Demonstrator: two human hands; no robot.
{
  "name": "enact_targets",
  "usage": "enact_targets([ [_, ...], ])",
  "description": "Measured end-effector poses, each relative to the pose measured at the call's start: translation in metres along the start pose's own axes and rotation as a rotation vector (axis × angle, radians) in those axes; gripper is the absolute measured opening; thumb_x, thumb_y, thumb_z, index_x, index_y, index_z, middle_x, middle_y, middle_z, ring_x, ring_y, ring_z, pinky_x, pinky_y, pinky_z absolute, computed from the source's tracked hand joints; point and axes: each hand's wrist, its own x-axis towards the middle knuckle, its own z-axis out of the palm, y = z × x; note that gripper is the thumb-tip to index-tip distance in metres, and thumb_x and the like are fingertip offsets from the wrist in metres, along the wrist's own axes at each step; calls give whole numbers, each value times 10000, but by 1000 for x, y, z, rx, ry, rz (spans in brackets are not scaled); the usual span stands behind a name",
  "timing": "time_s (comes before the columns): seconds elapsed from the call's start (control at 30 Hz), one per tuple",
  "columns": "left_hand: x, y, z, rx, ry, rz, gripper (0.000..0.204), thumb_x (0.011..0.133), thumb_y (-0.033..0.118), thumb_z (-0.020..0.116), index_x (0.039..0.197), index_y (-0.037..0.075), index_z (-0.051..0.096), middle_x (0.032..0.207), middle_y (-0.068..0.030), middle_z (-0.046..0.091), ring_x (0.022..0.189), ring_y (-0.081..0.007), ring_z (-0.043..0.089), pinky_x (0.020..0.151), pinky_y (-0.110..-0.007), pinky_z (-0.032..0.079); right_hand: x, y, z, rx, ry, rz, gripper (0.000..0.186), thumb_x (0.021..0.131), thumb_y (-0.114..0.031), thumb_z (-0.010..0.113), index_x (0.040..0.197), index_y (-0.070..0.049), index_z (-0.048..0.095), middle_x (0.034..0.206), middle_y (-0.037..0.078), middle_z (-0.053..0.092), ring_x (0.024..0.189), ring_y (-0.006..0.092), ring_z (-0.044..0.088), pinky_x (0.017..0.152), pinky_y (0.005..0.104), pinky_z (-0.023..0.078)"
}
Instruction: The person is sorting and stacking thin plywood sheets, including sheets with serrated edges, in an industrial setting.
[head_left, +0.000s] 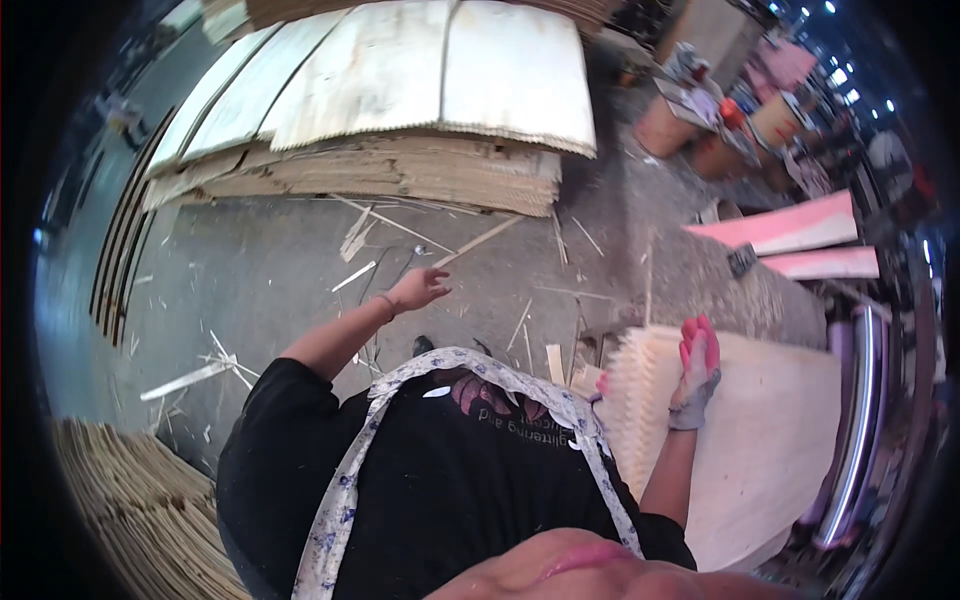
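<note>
My left hand (420,288) is bare and held out over the floor, its fingers loosely bent and apart, with nothing in it. My right hand (695,372) wears a grey glove with pink fingers. Its fingers are stretched out and it holds nothing that I can see. Below and beside it lies a pale stack of thin wood veneer sheets (760,420) with a jagged left edge. Whether the glove touches the top sheet, I cannot tell.
A large stack of veneer sheets (390,75) stands ahead, and another stack (150,500) at lower left. Wood strips (185,382) litter the concrete floor (270,260). A shiny metal roller (855,430) runs along the right. Pink-coated boards (790,225) and brown drums (670,120) are farther off.
</note>
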Motion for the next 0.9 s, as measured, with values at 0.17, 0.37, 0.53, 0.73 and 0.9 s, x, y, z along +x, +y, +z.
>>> enact_targets([
  [0.17, -22, -91, -70, -296, 108, -298, 471, 813, 294, 645, 1161, -15, 572, 936, -161, 663, 771, -210, 654, 722, -324, 512, 87, 24, 161, 33, -345, 77, 487, 935, -358, 488, 1322, -70, 423, 1273, 152, 503, 1213, 259, 458, 1023, 393, 329],
  [0.37, -13, -142, -163, -530, 315, -431, 390, 847, 194, 580, 1175, -16, 563, 887, -71, 647, 685, -126, 618, 596, -233, 473, 175, 72, 359, 79, -540, 324, 542, 889, -401, 553, 1311, -85, 430, 1272, 152, 506, 1188, 272, 478, 1003, 402, 334],
  [0.53, 23, -179, -205, -870, 501, -556, 346, 909, 248, 539, 1175, 27, 542, 896, -84, 649, 677, -132, 628, 578, -248, 480, 258, 145, 483, 3, -651, 671, 634, 826, -457, 600, 1327, -117, 410, 1289, 137, 499, 1165, 265, 489, 978, 433, 329],
  [0.73, 115, -204, -232, -1011, 620, -682, 350, 911, 240, 534, 1190, 29, 517, 891, -95, 640, 663, -154, 627, 589, -264, 506, 324, 235, 633, -20, -811, 839, 648, 831, -419, 596, 1357, -121, 360, 1343, 138, 446, 1196, 259, 463, 965, 411, 345],
  [0.9, 219, -180, -303, -1136, 647, -743, 391, 903, 259, 533, 1225, 44, 479, 894, -87, 627, 686, -157, 626, 582, -277, 500, 420, 312, 755, 9, -722, 535, 684, 817, -304, 661, 1364, -58, 333, 1229, 143, 496, 1080, 212, 496, 916, 304, 373],
])
